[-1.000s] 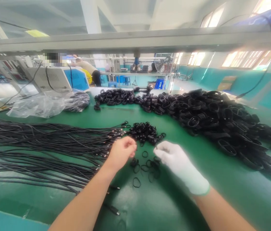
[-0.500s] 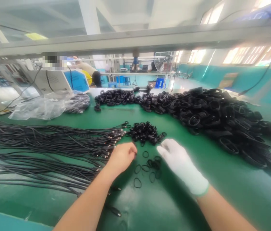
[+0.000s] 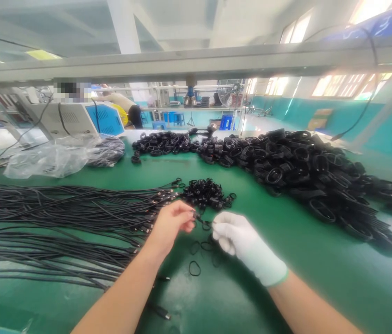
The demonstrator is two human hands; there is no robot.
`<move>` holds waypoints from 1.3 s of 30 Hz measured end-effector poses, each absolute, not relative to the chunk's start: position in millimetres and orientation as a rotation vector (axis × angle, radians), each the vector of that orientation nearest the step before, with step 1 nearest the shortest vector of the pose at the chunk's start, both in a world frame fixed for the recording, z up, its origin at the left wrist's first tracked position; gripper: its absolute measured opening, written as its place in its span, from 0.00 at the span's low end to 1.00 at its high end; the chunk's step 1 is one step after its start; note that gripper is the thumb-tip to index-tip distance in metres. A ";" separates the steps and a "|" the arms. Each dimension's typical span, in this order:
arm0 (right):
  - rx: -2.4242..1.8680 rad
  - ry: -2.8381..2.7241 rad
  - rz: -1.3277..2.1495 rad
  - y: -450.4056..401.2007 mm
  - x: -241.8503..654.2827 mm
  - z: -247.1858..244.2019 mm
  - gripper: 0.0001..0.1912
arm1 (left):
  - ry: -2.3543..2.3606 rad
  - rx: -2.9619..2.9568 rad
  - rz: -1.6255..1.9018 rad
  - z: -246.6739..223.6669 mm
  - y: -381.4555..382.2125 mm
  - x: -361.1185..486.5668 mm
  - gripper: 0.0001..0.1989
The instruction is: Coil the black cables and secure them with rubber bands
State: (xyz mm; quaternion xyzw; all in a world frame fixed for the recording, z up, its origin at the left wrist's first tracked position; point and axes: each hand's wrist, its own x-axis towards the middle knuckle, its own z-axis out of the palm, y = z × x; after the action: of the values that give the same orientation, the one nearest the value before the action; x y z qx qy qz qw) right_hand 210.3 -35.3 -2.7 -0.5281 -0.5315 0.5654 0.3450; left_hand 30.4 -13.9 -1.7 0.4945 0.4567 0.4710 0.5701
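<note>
My bare left hand (image 3: pixel 175 219) is closed in a pinch, with a small black band (image 3: pixel 198 216) at its fingertips. Facing it, my right hand (image 3: pixel 237 239), in a white glove, pinches at the other end of the small black piece between the hands; the exact shape there is too fine to make out. Below the fingers, loose black rings (image 3: pixel 194 268) lie on the green tabletop (image 3: pixel 224 297). Just beyond the hands is a heap of small black bands (image 3: pixel 205 192). Black cables (image 3: pixel 78 204) with metal plugs lie to the left, some behind my left forearm.
Coiled black cables (image 3: pixel 296 162) are piled along the back and right. A clear plastic bag (image 3: pixel 53 157) lies at the back left, before a white and blue machine (image 3: pixel 78 118). A metal beam (image 3: pixel 168 65) crosses above the table. Another person (image 3: pixel 123 104) bends over farther off.
Both hands have come closer together over the loose rings. A small black piece now shows between their fingertips. The view has shifted slightly.
</note>
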 end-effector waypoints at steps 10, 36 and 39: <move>-1.404 -1.500 1.491 -36.7 222.3 10.4 0.02 | 0.998 1.128 1.006 -4.3 -10.7 24.8 0.05; -1.264 -1.490 1.515 -34.3 224.5 -0.6 0.08 | 1.268 1.697 0.965 -1.5 -14.0 24.1 0.05; -1.388 -1.527 1.466 -32.8 226.7 -1.5 0.09 | 1.375 1.971 0.823 -5.6 -19.2 28.7 0.09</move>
State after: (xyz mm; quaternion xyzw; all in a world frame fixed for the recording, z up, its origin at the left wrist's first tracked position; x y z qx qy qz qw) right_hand 226.7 -32.8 -1.5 -0.5231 -0.5753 0.5525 0.3004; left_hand 28.7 -19.2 -5.6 0.7410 0.5171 0.3096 0.2962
